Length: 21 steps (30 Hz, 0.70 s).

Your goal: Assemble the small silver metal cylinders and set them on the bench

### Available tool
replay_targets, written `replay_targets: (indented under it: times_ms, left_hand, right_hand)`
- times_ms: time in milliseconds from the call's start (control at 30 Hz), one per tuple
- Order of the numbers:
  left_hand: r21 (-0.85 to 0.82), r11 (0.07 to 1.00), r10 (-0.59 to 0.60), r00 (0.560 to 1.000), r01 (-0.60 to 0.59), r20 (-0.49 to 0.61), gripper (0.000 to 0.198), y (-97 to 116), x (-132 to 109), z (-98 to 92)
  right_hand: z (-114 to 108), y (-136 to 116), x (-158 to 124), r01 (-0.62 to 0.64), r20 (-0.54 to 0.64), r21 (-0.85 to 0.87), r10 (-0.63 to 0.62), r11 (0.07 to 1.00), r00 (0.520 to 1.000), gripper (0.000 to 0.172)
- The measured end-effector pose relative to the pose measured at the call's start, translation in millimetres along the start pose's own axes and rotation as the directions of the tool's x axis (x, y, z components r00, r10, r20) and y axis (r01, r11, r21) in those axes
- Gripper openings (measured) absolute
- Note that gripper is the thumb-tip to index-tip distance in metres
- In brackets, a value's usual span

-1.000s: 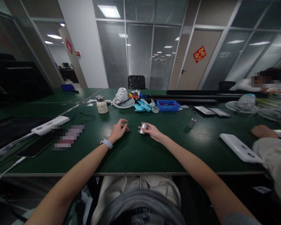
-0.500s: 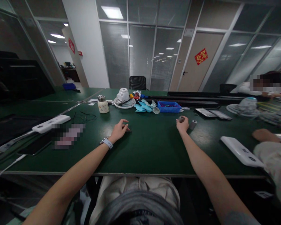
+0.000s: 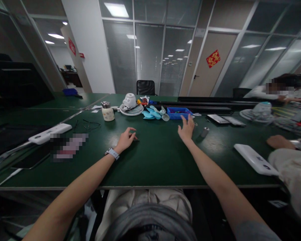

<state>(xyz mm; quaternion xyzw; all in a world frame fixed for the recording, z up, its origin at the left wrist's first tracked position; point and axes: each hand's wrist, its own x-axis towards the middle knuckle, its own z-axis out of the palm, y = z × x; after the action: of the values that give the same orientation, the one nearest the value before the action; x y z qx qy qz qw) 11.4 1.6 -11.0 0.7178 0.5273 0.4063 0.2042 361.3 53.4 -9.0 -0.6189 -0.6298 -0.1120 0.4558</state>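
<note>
My right hand (image 3: pixel 187 129) is raised over the table with its fingers spread, holding nothing, just in front of a blue tray (image 3: pixel 178 116). To its right a small grey metal cylinder (image 3: pixel 205 132) stands upright. A smaller metal piece (image 3: pixel 195 124) shows beside my fingers, partly hidden behind the hand. My left hand (image 3: pixel 126 139), with a watch (image 3: pixel 112 153) on the wrist, rests on the table. Its fingers are loosely bent and apart; a small dark mark by the fingertips is too small to make out.
Behind the hands lie light-blue fan blades (image 3: pixel 154 113), a white fan part (image 3: pixel 130 105) and a cream bottle (image 3: pixel 107 112). White power strips (image 3: pixel 50 133) and glasses (image 3: pixel 89 125) are left. On the right are a white device (image 3: pixel 256 159) and another person's arm (image 3: pixel 281 142).
My right hand has let go of a metal cylinder, opened its fingers and moved left, away from the standing cylinder. My left hand has stayed in place on the table.
</note>
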Motion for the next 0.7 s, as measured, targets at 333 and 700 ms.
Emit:
replay_targets:
  times_ms: [333,700]
  left_hand:
    - [0.03,1.0,0.003,0.991,0.001,-0.132,0.033,0,-1,-3.4]
    - [0.029,1.0,0.005,0.993,-0.001,-0.115,0.032,-3,0,-2.0]
  right_hand:
    - [22,-153,-75,0.33,0.678,0.41,-0.526,0.851,0.513,0.048]
    - [16,-137,-62,0.42,0.604,0.368,-0.557,0.829,0.569,0.049]
